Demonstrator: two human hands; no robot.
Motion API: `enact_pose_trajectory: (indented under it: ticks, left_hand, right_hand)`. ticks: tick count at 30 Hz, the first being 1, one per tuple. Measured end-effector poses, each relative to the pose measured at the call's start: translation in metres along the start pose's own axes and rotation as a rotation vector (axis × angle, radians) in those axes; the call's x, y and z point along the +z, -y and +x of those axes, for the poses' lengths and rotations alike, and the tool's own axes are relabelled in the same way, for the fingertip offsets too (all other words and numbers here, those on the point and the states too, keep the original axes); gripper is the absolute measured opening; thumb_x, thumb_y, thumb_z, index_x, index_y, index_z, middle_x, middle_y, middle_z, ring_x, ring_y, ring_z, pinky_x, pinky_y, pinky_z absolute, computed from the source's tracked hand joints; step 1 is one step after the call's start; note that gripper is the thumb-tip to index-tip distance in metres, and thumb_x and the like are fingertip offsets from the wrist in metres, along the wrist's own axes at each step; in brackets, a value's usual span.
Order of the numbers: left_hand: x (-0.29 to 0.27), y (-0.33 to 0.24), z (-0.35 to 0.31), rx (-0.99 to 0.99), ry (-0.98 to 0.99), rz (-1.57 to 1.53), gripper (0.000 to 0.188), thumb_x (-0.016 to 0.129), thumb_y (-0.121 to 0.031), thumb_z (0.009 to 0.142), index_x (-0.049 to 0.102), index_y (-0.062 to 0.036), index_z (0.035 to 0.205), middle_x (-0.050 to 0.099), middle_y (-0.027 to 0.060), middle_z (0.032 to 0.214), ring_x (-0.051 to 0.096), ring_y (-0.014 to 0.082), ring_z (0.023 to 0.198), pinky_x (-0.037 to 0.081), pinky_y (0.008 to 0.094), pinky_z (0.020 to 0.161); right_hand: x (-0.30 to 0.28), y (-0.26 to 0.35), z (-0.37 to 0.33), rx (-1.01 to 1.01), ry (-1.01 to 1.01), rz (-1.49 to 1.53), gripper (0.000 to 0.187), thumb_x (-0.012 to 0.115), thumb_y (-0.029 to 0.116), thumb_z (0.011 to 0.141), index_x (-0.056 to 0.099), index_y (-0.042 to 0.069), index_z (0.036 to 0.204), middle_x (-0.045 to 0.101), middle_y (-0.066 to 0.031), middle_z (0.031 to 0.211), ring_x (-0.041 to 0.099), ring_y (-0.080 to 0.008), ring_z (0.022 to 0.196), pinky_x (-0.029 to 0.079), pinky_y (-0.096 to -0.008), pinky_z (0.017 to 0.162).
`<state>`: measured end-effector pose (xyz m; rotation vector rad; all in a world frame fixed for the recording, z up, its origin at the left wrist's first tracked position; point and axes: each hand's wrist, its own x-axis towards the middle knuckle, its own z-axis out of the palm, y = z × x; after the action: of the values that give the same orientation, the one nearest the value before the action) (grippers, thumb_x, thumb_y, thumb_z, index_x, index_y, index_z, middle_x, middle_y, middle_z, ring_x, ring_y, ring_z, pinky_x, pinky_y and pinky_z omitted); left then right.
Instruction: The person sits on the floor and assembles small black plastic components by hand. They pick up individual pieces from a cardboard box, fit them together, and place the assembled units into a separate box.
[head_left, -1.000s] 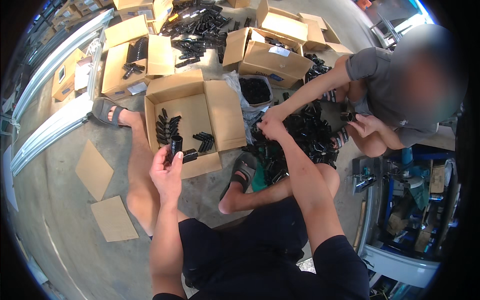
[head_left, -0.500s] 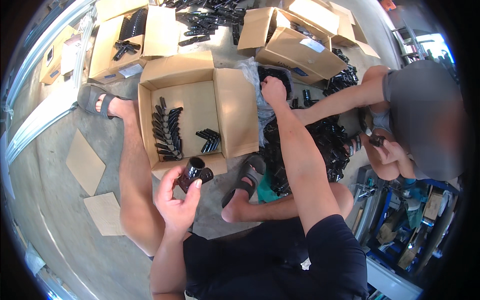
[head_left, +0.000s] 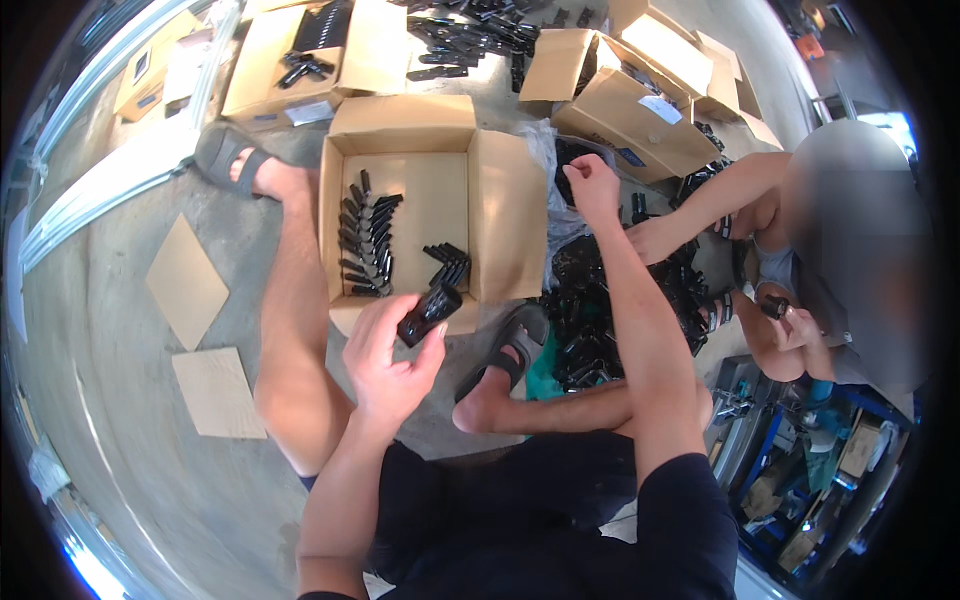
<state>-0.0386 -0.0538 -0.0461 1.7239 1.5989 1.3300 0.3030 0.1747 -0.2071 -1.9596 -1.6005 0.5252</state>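
Observation:
My left hand (head_left: pixel 392 365) grips a glossy black pipe fitting (head_left: pixel 430 314) between thumb and fingers, tilted, just above the near edge of an open cardboard box (head_left: pixel 435 205). In that box, black fittings (head_left: pixel 366 240) stand in a slanting double row at the left, and a smaller cluster (head_left: pixel 448 264) lies at the near right. My right hand (head_left: pixel 595 190) reaches over a dark container (head_left: pixel 570 160) lined with clear plastic, just right of the box. Its fingertips are pinched together; whatever they hold is too small to make out.
A loose heap of black fittings (head_left: pixel 590 320) lies by my right foot. A co-worker at the right reaches one hand (head_left: pixel 655 238) to the heap and holds a black fitting (head_left: pixel 774 306) in the other. More cartons (head_left: pixel 640 125) and fittings stand behind; flat cardboard pieces (head_left: pixel 188 272) lie left.
The fitting in my left hand has turned from upright to tilted. My right hand has stayed over the dark container with fingers pinched. The whole view has shifted slightly.

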Motion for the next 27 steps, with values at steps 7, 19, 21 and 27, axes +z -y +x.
enact_pose_trajectory:
  ticks: [7, 19, 21, 27]
  left_hand:
    - [-0.009, 0.002, -0.011, 0.122, -0.042, 0.192, 0.036, 0.083, -0.006, 0.073, 0.068, -0.0041, 0.105, 0.071, 0.0115, 0.097, 0.070, 0.0300, 0.086, 0.057, 0.0382, 0.074]
    - [-0.019, -0.004, -0.037, 0.201, -0.070, 0.284, 0.041, 0.085, -0.009, 0.068, 0.067, -0.0060, 0.105, 0.069, 0.0090, 0.095, 0.068, 0.0293, 0.087, 0.056, 0.0383, 0.072]
    - [-0.020, -0.005, -0.038, 0.214, -0.084, 0.295, 0.043, 0.085, -0.009, 0.066, 0.066, -0.0055, 0.105, 0.070, 0.0090, 0.096, 0.068, 0.0292, 0.088, 0.056, 0.0384, 0.073]
    - [-0.020, -0.005, -0.038, 0.248, -0.050, 0.302, 0.043, 0.082, -0.013, 0.070, 0.065, -0.0044, 0.108, 0.070, 0.0068, 0.102, 0.068, 0.0260, 0.093, 0.056, 0.0382, 0.080]
  right_hand:
    - [-0.097, 0.127, -0.118, -0.040, 0.257, 0.454, 0.020, 0.068, 0.004, 0.096, 0.070, -0.003, 0.115, 0.072, -0.0036, 0.092, 0.064, -0.0091, 0.075, 0.054, -0.0245, 0.072]
    - [-0.096, 0.237, -0.268, -0.648, 0.195, 0.370, 0.017, 0.076, -0.005, 0.085, 0.073, 0.001, 0.100, 0.072, -0.0112, 0.095, 0.070, -0.0197, 0.082, 0.057, -0.0292, 0.069]
    - [-0.093, 0.244, -0.270, -0.682, 0.183, 0.310, 0.017, 0.077, -0.004, 0.084, 0.073, 0.002, 0.100, 0.072, -0.0113, 0.095, 0.070, -0.0214, 0.081, 0.057, -0.0302, 0.067]
    - [-0.082, 0.245, -0.262, -0.931, 0.118, 0.129, 0.023, 0.078, -0.002, 0.079, 0.072, 0.004, 0.101, 0.070, -0.0119, 0.097, 0.069, -0.0304, 0.085, 0.058, -0.0378, 0.073]
